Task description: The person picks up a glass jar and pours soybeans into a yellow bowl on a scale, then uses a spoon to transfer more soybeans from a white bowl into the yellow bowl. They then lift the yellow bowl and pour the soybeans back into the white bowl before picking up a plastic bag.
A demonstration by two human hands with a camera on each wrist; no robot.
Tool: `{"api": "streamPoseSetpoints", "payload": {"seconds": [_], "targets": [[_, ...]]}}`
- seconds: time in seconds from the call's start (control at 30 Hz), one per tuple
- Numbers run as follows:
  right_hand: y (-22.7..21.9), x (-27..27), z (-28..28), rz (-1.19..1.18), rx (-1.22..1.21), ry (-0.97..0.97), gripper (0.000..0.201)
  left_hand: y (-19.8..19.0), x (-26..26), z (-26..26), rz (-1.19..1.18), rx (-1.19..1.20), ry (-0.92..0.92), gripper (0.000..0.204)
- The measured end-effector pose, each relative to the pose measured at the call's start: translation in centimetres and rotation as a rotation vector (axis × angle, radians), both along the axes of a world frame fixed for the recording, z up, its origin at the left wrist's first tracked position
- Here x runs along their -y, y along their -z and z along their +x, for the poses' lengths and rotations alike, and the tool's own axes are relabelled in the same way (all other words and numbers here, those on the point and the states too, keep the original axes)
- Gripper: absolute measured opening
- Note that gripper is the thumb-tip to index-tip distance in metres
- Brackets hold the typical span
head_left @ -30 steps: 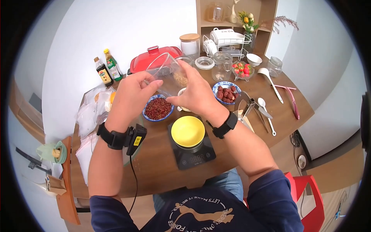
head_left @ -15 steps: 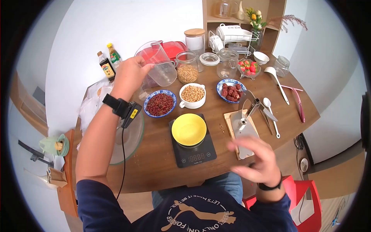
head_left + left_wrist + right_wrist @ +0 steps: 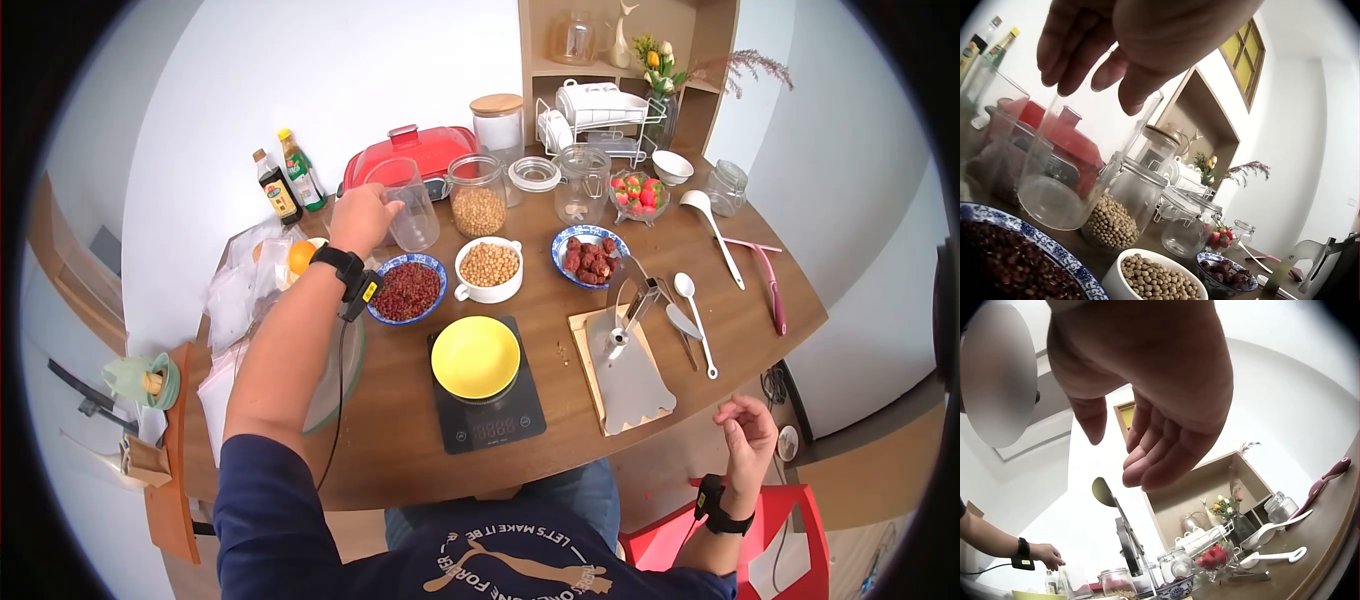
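Note:
My left hand (image 3: 362,215) reaches forward to a tall clear cup (image 3: 414,225), thumb and fingers at its rim. In the left wrist view the cup (image 3: 1054,203) is see-through, with nothing inside. Near it stand a glass jar of soybeans (image 3: 479,210), a white two-handled bowl of soybeans (image 3: 490,265) and a blue-patterned bowl of dark red grains (image 3: 407,289). A yellow bowl (image 3: 475,357) sits on a black kitchen scale (image 3: 490,430). Off the table's right front edge, my right hand (image 3: 748,435) hangs loosely curled around nothing.
Behind the cup is a red lidded cooker (image 3: 425,150). A metal stand on a wooden board (image 3: 630,385), a bowl of dried red dates (image 3: 590,262), strawberries (image 3: 638,192), a white ladle (image 3: 715,235) and a spoon (image 3: 697,320) lie rightward. Plastic bags (image 3: 235,290) cover the left.
Both hands were on the tilted cup; the right hand let go and drew back to the right. The left hand moved the cup down upright beside the jar of soybeans.

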State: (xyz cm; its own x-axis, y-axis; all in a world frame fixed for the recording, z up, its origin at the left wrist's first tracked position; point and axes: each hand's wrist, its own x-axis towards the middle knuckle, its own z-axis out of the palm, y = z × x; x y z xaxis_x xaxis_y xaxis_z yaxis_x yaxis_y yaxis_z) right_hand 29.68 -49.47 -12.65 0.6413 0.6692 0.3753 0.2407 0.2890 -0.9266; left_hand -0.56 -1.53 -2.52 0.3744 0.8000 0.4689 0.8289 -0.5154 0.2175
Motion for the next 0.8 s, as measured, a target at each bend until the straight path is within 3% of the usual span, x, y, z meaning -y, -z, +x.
{"api": "streamPoseSetpoints", "payload": {"seconds": [0.2, 0.8], "targets": [[2.9, -1.2, 1.9, 0.005, 0.049, 0.314, 0.022, 0.9, -1.0, 0.8, -0.007, -0.006, 0.011, 0.03], [5.0, -0.4, 3.6, -0.052, -0.033, 0.34, 0.018, 3.7, -4.5, 2.0, -0.007, -0.047, 0.055, 0.029]]}}
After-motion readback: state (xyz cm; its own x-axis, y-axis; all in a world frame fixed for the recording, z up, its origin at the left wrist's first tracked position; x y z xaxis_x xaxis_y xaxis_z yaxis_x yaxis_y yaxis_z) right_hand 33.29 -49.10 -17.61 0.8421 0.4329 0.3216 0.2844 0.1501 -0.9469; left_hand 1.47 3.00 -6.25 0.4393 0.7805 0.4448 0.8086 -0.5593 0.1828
